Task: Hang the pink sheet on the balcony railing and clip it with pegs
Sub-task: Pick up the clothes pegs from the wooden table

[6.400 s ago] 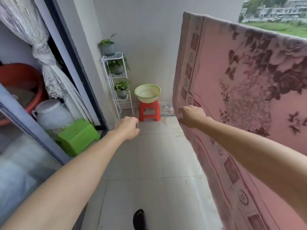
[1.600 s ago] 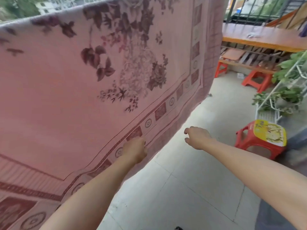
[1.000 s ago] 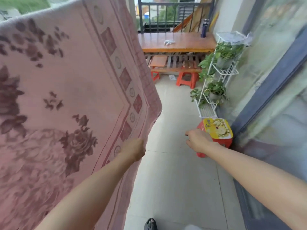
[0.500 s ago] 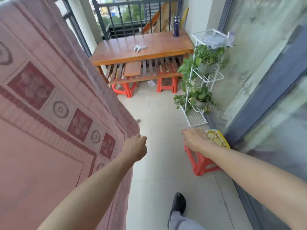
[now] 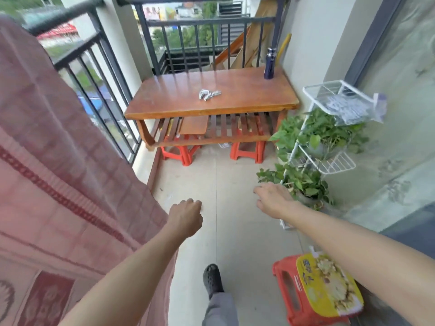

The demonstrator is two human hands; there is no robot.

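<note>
- Pink sheet (image 5: pixel 58 172): soft woven cloth with darker red bands and square motifs, draped over the balcony railing (image 5: pixel 98 74) at the left, hanging in loose folds toward the floor.
- Railing of dark metal, with a round top bar and straight uprights, bare beyond the sheet's far edge.
- Pegs (image 5: pixel 209 94): a small pale heap on the wooden table (image 5: pixel 247 100) at the balcony's far end, well apart from both hands.
- Left hand (image 5: pixel 186 217) just beside the sheet's hanging edge, fingers loosely curled, holding nothing; contact with the cloth impossible to tell.
- Right hand (image 5: pixel 273 200) palm down over the floor, fingers relaxed and slightly spread, empty.
- On the table's back corner, a dark blue bottle (image 5: pixel 270 63), upright; under the table, a slatted shelf and two red plastic stools (image 5: pixel 181 152).
- Along the right wall, a white wire rack (image 5: pixel 339 163) with leafy potted plants (image 5: pixel 306 187) spilling outward, narrowing the way.
- Nearer, at the right, a red stool with a yellow printed top (image 5: pixel 327 285).
- Between sheet and rack, a strip of pale tiled floor (image 5: pixel 223 184) open up to the table; one black shoe (image 5: pixel 213 278) on it.
</note>
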